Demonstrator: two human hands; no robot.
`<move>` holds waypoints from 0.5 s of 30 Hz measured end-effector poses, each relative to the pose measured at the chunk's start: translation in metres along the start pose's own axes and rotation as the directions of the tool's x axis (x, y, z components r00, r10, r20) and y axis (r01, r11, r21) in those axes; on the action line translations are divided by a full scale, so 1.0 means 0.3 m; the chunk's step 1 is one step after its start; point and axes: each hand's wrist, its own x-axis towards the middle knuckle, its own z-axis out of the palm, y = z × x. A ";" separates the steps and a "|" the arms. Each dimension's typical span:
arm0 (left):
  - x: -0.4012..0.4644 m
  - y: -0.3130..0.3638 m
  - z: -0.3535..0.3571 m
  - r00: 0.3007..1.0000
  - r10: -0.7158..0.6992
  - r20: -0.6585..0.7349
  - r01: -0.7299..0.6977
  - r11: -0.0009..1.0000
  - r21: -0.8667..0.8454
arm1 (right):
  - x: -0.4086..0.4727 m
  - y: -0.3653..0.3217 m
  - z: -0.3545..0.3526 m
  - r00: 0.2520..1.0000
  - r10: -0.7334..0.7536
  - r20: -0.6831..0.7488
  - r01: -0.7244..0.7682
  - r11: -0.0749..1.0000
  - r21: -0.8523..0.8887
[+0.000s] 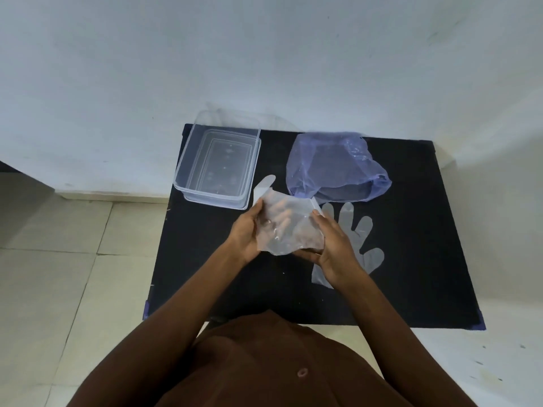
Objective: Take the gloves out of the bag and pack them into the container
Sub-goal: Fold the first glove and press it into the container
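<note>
Both hands hold one clear plastic glove (pixel 286 223) above the middle of the black table. My left hand (pixel 245 233) grips its left side and my right hand (pixel 333 245) grips its right side; a glove finger sticks up towards the container. A second clear glove (pixel 360 239) lies flat on the table, partly under my right hand. The empty clear container (pixel 188 160) stands at the back left, sitting on its lid. A blue see-through bag (pixel 338 163) lies at the back right, its mouth facing me.
The black table (pixel 411 259) stands against a white wall. Tiled floor shows to the left and in front. My brown shirt fills the bottom of the view.
</note>
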 end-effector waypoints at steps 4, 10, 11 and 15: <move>-0.032 0.078 -0.051 0.999 -0.012 0.040 0.008 0.997 0.083 | -0.009 0.004 0.076 0.989 -0.133 0.058 0.127 0.987 0.096; -0.050 0.142 -0.132 0.999 -0.035 0.000 0.034 0.985 0.171 | -0.004 0.011 0.180 0.937 -0.344 0.054 0.348 0.933 -0.091; -0.048 0.147 -0.149 0.999 -0.030 -0.012 0.032 0.988 0.154 | -0.002 0.019 0.197 0.934 -0.353 0.060 0.357 0.931 -0.078; -0.035 0.166 -0.213 0.997 -0.006 -0.074 0.011 0.998 0.061 | 0.016 0.053 0.251 0.935 -0.350 0.057 0.353 0.934 -0.050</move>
